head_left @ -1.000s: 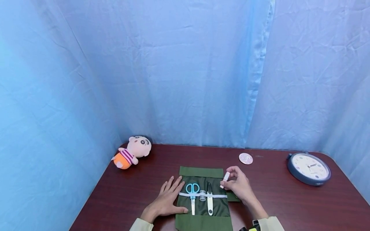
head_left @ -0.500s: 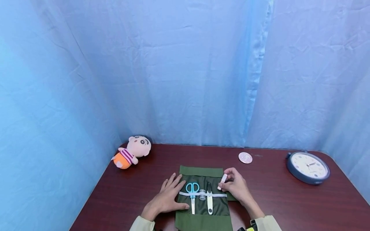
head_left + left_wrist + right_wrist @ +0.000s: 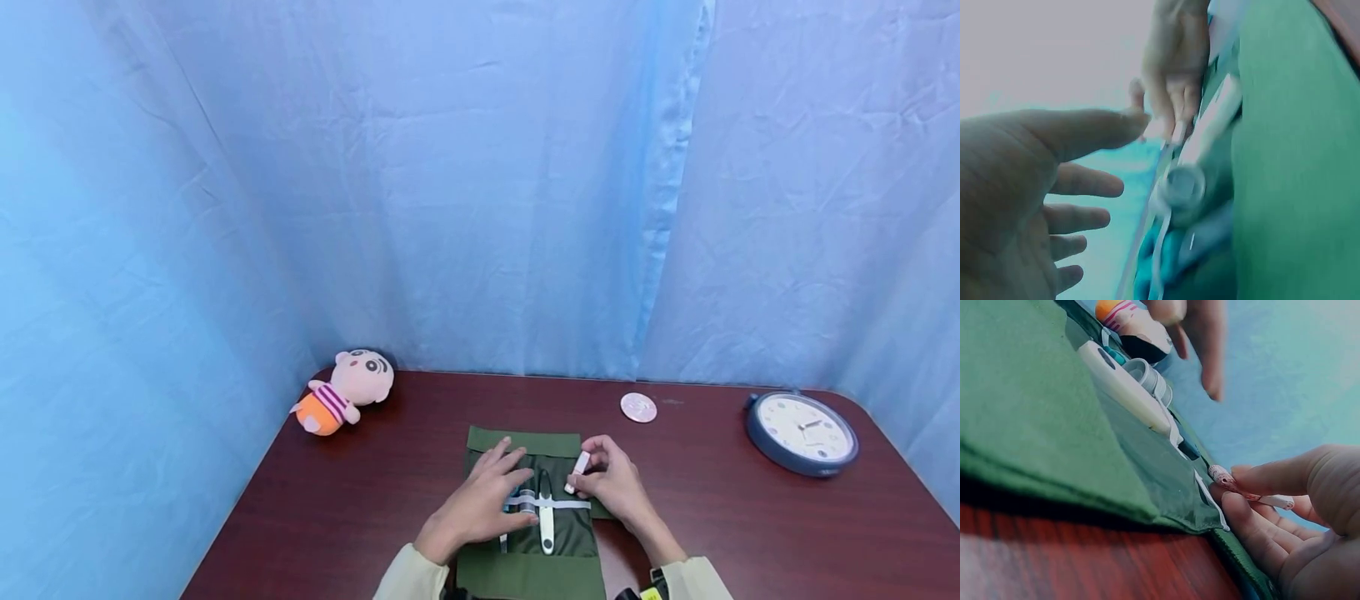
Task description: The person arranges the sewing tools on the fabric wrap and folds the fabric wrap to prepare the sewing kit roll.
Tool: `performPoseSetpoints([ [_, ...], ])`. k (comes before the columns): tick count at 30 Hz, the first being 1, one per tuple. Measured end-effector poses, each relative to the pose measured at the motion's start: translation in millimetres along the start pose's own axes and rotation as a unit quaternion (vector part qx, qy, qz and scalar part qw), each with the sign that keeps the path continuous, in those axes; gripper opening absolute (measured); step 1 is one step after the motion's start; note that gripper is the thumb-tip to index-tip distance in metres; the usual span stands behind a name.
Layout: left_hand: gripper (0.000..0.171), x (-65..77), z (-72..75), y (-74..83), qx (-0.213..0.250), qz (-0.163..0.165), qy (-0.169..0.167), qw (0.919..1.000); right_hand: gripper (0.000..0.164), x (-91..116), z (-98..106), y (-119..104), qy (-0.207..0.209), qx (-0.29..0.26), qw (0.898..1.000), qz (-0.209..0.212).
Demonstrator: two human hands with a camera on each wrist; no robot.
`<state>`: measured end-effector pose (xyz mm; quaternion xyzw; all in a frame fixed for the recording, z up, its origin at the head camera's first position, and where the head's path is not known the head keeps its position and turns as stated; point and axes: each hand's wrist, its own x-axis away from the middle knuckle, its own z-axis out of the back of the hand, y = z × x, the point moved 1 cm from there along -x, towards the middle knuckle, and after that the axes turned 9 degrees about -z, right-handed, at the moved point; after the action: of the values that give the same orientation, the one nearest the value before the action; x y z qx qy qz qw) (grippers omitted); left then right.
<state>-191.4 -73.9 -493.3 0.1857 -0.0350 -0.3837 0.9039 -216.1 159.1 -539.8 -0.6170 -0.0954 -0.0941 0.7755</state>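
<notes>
Hands are both brought over a green fabric case [image 3: 528, 577], which is laid unfolded on a dark red-brown table [image 3: 712, 517]. By the right hand [image 3: 617, 485], a small white piece with reddish markings [image 3: 577, 473] is pinched between thumb and fingertips; it is held, tilted, at the right-hand edge of the case, near the end of a white elastic band [image 3: 570, 504]. Whether the case is touched by it cannot be told. The left hand [image 3: 486, 497] is held above the case, its fingers straight and spread, with nothing grasped. Beneath it, blue-handled scissors [image 3: 503, 543] are largely hidden. A grey spool [image 3: 527, 502] and a white tool with a black tip [image 3: 547, 532] are strapped side by side under the band. Farther back on the table are seen a plush doll [image 3: 345, 396], lying at the left, a pale disc [image 3: 639, 407] and, at the right, a round clock [image 3: 802, 433]; the scene is backed by blue curtains [image 3: 480, 208].
</notes>
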Motion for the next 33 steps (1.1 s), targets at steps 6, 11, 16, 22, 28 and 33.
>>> performPoseSetpoints([
  [6, 0.036, -25.2, -14.7, 17.1, -0.025, -0.023, 0.027, 0.9991, 0.05, 0, -1, 1, -0.01, -0.003, 1.0, 0.003],
  [11, 0.025, -34.2, -29.1, 25.2, -0.052, -0.027, 0.039, 0.9975, 0.049, 1, 0, 1, -0.02, -0.002, 1.0, 0.005],
  [16, 0.023, -37.6, -40.8, 26.4, -0.072, -0.025, 0.046, 0.996, 0.048, 1, 3, 0, -0.027, 0.004, 0.999, 0.016],
  [22, 0.019, -40.1, -47.7, 22.0, -0.092, -0.052, 0.076, 0.9915, 0.046, 1, 4, -1, -0.025, 0.015, 0.999, 0.019],
  [28, 0.012, -42.6, -51.9, 19.3, -0.102, -0.079, 0.129, 0.9832, 0.045, 0, 4, 0, -0.021, 0.024, 0.999, 0.02],
  [33, 0.009, -41.9, -55.0, 19.4, -0.09, -0.076, 0.15, 0.9817, 0.044, -2, 3, 2, -0.014, 0.022, 1.0, 0.008],
])
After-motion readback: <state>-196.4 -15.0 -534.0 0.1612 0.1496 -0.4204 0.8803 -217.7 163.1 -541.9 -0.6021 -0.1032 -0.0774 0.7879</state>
